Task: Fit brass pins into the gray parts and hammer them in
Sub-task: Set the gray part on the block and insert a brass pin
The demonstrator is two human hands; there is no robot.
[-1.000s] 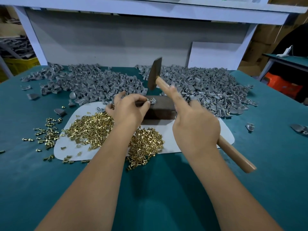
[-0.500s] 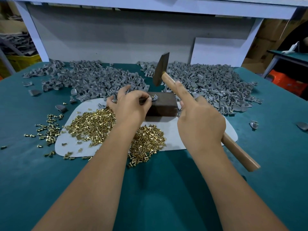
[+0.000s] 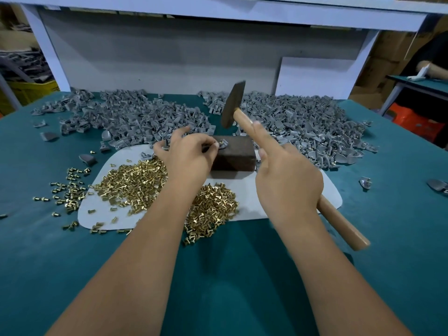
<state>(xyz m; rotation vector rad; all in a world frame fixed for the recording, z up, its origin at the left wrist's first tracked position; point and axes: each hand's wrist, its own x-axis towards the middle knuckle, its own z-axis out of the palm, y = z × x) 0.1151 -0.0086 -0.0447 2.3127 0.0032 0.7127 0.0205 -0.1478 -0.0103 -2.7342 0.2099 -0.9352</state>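
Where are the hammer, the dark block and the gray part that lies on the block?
hammer (image 3: 233, 105), head view, on the dark metal head, raised above the block.
dark block (image 3: 236, 157), head view, on its front face.
gray part (image 3: 223, 143), head view, on its body, at the block's top left edge.

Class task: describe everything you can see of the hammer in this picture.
The hammer has a dark, dull metal head on a pale wooden handle. The right hand grips the handle around its middle, forefinger stretched along the shaft towards the head. It is raised, head tilted up above the brown block, not touching it. The handle's butt sticks out behind the hand, over the teal table.
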